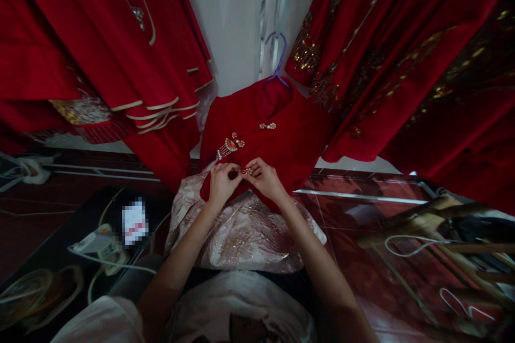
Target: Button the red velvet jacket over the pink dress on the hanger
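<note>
A red jacket [281, 134] on a purple hanger [277, 59] lies spread in front of me, over a pale gold brocade skirt [241, 236]. It carries a tasselled pearl ornament [230, 146] and a small pearl clasp [267, 126] near the collar. My left hand [221, 182] and my right hand [263, 177] meet at the jacket's front edge. Both pinch a small pearl fastening [245, 171] between their fingertips.
Red embroidered garments hang at the left [100, 37] and right [402, 53]. A white power strip [98, 244] with cables lies at lower left on the dark glossy floor. Wooden rods and white wire hangers [442, 257] lie at the right.
</note>
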Demonstrator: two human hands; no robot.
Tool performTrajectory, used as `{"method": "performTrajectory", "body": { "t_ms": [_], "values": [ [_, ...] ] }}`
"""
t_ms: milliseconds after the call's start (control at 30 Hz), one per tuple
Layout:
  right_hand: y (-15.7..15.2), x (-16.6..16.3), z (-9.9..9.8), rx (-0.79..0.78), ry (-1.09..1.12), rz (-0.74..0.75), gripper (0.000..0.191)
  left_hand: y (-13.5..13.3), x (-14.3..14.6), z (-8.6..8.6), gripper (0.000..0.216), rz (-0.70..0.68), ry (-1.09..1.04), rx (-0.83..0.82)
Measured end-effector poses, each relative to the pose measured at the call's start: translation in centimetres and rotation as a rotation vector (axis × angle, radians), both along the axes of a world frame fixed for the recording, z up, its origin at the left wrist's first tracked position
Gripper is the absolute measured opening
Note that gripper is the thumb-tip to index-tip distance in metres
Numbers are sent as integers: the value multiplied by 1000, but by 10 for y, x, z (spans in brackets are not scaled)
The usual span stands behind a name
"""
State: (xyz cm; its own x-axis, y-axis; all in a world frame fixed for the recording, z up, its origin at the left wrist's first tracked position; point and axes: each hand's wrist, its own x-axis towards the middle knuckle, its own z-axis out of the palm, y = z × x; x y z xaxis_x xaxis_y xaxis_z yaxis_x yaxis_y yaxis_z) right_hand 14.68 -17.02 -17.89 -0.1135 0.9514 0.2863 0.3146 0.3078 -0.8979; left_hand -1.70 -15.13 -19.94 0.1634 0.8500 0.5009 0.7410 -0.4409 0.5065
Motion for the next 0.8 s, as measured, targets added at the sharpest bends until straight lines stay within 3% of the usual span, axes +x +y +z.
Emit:
{"method": "performTrajectory", "body": {
  "t_ms": [300, 667, 800],
  "values": [
    [7, -2, -14, 5, -32, -48, 12, 16, -10, -6, 14, -168, -362, -203],
    [6, -8, -19, 51, -22, -122, 14, 13, -11, -5, 19, -275, -398, -268],
    [5, -9, -19, 72, -48, -129, 15, 11, -9, -9, 18, -237, -403, -236]
  ]
}}
